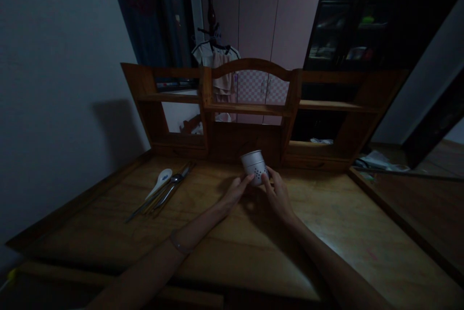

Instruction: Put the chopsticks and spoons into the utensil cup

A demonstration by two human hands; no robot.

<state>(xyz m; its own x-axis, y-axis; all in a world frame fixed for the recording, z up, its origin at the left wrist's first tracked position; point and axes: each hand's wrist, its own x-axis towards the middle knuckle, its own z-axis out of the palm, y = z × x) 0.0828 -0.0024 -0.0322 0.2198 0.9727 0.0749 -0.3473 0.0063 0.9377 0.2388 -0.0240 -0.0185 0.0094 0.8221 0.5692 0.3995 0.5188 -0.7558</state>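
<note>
A silvery metal cylinder with a pattern of small holes, like a utensil holder (254, 161), is tilted between my two hands near the back of the desk. My left hand (235, 193) grips its lower left side with the thumb against the wall. On the lower right side, my right hand (278, 195) has its fingers and thumb round it. To the left on the desktop lie a white soup spoon (159, 182), a metal spoon (176, 179) and several chopsticks (154, 199), side by side and slanting. The inside of the holder is hidden.
The wooden desk (217, 252) has a hutch (250, 109) of open shelves along its back edge. A white wall (65, 107) stands at the left. Behind are a pink wardrobe (257, 20) and clothes (221, 66) on a stand. Plastic bags (380, 161) lie beyond the right side.
</note>
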